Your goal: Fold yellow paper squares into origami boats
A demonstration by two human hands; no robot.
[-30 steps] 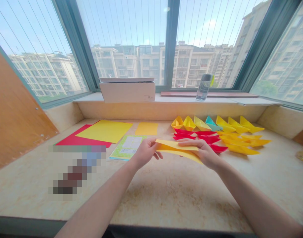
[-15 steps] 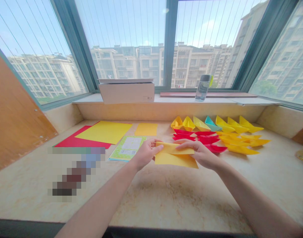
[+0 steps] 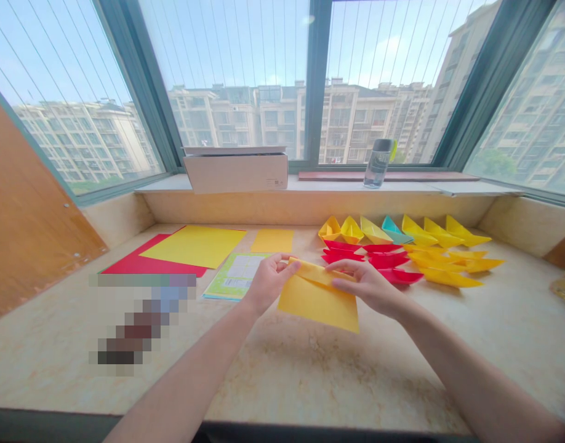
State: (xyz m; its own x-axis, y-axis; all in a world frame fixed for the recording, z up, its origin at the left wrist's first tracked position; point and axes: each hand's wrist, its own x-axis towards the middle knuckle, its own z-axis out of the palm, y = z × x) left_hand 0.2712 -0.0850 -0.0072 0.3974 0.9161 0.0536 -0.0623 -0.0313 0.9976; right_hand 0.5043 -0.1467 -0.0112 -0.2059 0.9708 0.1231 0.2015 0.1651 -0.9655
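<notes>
Between my two hands is a yellow sheet of paper (image 3: 318, 303), raised off the counter, with a fold along its far edge. My left hand (image 3: 272, 280) pinches its left upper corner, thumb on top. At the right end of the fold, my right hand (image 3: 368, 284) grips the paper between thumb and fingers. The lower flap hangs toward me. Just beyond my right hand lie red folded paper boats (image 3: 393, 275), with several yellow paper boats (image 3: 448, 277) to their right. A back row of boats includes a teal paper boat (image 3: 396, 230).
Left of my hands lie a green-and-white booklet (image 3: 239, 271), a small orange-yellow sheet (image 3: 272, 240), and a large yellow sheet (image 3: 194, 246) over a red sheet (image 3: 144, 261). On the window ledge stand a white box (image 3: 236, 172) and a water bottle (image 3: 378, 165). A blurred patch (image 3: 139, 332) covers something at left.
The yellow sheet has tilted, so its lower flap reaches further down and shows more of its face. My right hand has shifted slightly left along the fold.
</notes>
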